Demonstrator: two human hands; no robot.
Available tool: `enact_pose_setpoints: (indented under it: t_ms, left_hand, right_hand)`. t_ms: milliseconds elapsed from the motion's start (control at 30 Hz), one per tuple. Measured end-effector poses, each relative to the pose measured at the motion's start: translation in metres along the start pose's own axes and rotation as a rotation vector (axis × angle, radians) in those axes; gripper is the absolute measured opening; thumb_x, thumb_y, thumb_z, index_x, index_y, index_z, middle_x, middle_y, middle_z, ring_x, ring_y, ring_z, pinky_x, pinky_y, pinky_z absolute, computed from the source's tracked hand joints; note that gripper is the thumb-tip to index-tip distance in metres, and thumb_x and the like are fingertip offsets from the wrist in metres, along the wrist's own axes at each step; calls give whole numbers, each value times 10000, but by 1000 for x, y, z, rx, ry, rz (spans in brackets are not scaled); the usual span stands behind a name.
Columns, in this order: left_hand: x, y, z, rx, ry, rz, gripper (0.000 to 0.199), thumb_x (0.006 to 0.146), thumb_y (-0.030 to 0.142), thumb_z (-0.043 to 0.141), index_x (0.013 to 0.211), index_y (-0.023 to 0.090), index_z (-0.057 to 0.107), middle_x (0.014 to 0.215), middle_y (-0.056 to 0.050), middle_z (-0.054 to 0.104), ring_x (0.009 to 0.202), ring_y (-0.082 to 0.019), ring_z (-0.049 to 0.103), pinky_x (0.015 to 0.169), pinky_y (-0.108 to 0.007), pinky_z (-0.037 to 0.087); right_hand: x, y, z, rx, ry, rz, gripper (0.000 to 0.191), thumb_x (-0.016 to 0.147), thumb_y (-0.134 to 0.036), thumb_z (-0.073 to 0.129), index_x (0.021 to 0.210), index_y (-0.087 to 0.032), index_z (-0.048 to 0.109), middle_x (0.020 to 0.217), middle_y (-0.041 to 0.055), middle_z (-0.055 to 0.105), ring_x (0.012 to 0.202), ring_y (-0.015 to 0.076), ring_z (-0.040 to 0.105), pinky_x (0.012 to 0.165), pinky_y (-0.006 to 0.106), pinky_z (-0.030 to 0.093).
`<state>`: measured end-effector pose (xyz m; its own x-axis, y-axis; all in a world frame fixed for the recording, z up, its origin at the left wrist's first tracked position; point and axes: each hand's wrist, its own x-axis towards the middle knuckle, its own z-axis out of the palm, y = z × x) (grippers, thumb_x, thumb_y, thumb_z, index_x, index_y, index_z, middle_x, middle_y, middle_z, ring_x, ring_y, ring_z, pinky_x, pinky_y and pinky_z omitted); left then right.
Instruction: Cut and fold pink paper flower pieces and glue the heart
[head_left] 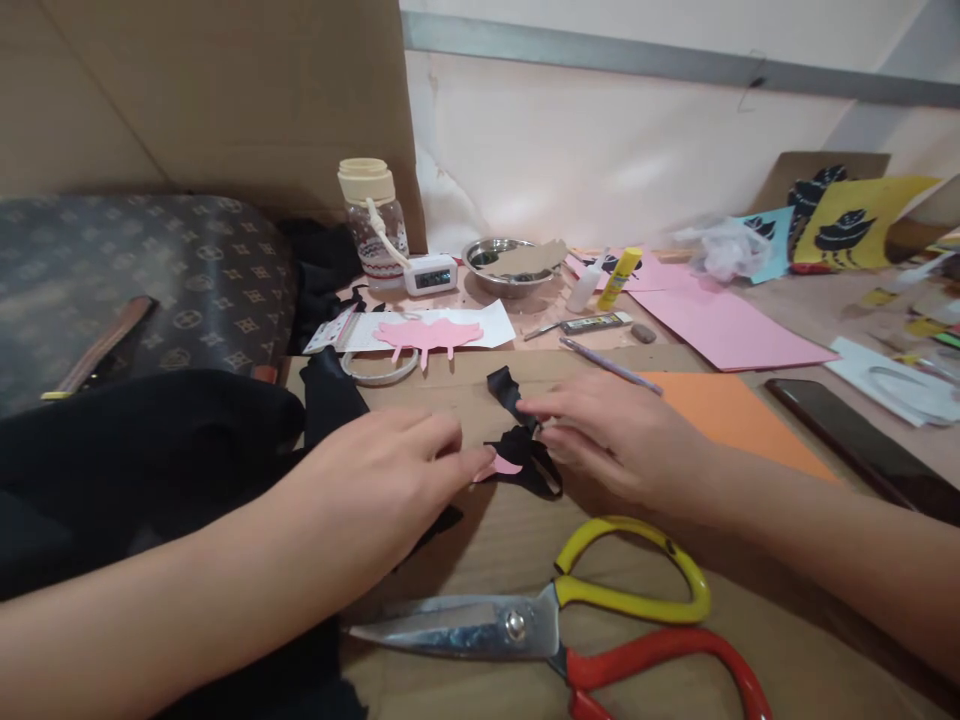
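My left hand (390, 460) is closed, its fingers curled and the thumb tip pressing a small pink paper piece (507, 466) with black material around it. My right hand (630, 440) pinches the black fabric piece (517, 440) at its right side, the index finger lying along a black strip (501, 382) that sticks up behind. Both hands meet over a brown cardboard sheet (450, 560). Large scissors (517, 625) with one yellow and one red handle lie in front of them, blades pointing left. Fingers partly hide the black piece's outline.
Black cloth (150, 450) spreads at the left. Behind are a pink paper cutout (431, 335), a bottle (371, 225), a small digital clock (433, 275), a metal bowl (510, 285), a glue stick (619, 278) and a pencil (611, 364). Orange paper (739, 420) and a phone (862, 445) lie right.
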<state>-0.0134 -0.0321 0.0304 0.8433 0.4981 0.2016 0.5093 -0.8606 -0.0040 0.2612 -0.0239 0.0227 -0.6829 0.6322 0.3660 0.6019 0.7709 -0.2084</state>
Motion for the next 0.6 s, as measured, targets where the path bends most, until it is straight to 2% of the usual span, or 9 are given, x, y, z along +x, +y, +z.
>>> enact_pose_setpoints:
  t_ms: [67, 133, 200, 267, 333, 400, 467, 533, 600]
  left_hand:
    - [-1, 0, 9, 46, -63, 58, 395, 920, 154, 563, 1304, 219, 632, 878, -45, 635, 671, -200, 556, 585, -328, 443]
    - [-1, 0, 16, 73, -119, 83, 474, 898, 149, 574, 1371, 177, 590, 921, -67, 633, 690, -210, 560, 598, -347, 469]
    - [-2, 0, 19, 94, -145, 93, 503, 883, 136, 568, 1385, 153, 582, 937, -82, 630, 727, -231, 572, 627, -371, 496]
    - [-2, -1, 19, 106, -148, 95, 508, 885, 134, 555, 1392, 152, 580, 944, -89, 629, 752, -243, 577, 643, -384, 506]
    - [-2, -1, 18, 102, -147, 92, 516, 885, 135, 546, 1400, 145, 575, 954, -96, 630, 756, -244, 574, 641, -384, 504]
    - [-2, 0, 18, 89, -149, 90, 524, 887, 131, 539, 1410, 137, 565, 966, -100, 630, 753, -240, 570, 639, -380, 499]
    - [-2, 0, 18, 85, -139, 93, 518, 891, 126, 534, 1408, 128, 565, 963, -100, 628, 749, -240, 566, 642, -383, 497]
    - [-3, 0, 20, 89, -135, 97, 505, 898, 134, 541, 1402, 123, 568, 965, -100, 626, 751, -242, 564, 641, -385, 494]
    - [-4, 1, 22, 94, -127, 96, 486, 909, 154, 549, 1394, 126, 573, 966, -98, 624, 760, -246, 566, 642, -386, 490]
  right_hand:
    - [6, 4, 3, -33, -18, 112, 363, 1006, -290, 535, 1332, -139, 588, 1112, 144, 714, 998, 262, 647, 848, 410, 517]
    - [12, 8, 9, -41, -92, 193, 450, 952, -342, 624, 1356, -152, 565, 1038, 120, 716, 909, 261, 651, 779, 392, 515]
    - [14, 11, 16, 0, -151, 274, 305, 928, -314, 648, 1190, -158, 637, 908, 72, 709, 783, 219, 640, 683, 326, 492]
    - [13, 15, 21, 16, -133, 304, 70, 922, -227, 612, 953, -173, 644, 793, 28, 675, 680, 174, 603, 608, 273, 442]
    - [7, 19, 20, -73, -41, 255, 75, 909, -179, 579, 838, -181, 603, 728, 16, 633, 637, 164, 562, 587, 268, 406]
    - [-1, 23, 14, -255, 22, 159, 126, 916, -171, 548, 799, -180, 592, 693, 30, 596, 632, 185, 533, 587, 295, 384]
    - [-7, 24, 4, -433, -9, 101, 181, 948, -171, 504, 801, -164, 611, 691, 60, 588, 651, 222, 535, 590, 330, 379]
    - [-10, 20, -6, -499, -27, 78, 194, 975, -175, 491, 874, -136, 651, 755, 99, 632, 714, 258, 581, 623, 362, 420]
    - [-8, 11, -11, -386, -19, 33, 204, 999, -190, 502, 1068, -109, 676, 989, 152, 707, 913, 284, 650, 762, 399, 503]
